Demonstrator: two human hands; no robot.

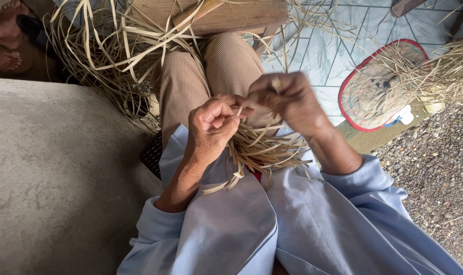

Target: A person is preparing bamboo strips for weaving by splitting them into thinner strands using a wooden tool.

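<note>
My left hand (211, 125) and my right hand (287, 99) meet above my lap, both closed on thin pale straw strips (264, 150). The strips fan downward from my fingers over my light blue shirt. A strip end pokes up between the fingers of my right hand. Under my hands lie my knees in tan ribbed trousers (226, 66).
A loose heap of straw strips (114, 56) lies ahead on the left, by a wooden stool (231, 15). A red-rimmed woven fan (379, 86) lies on the tiled floor at right, beside gravel. Another person's bare feet (5, 38) show at top left. A concrete slab (53, 178) is on my left.
</note>
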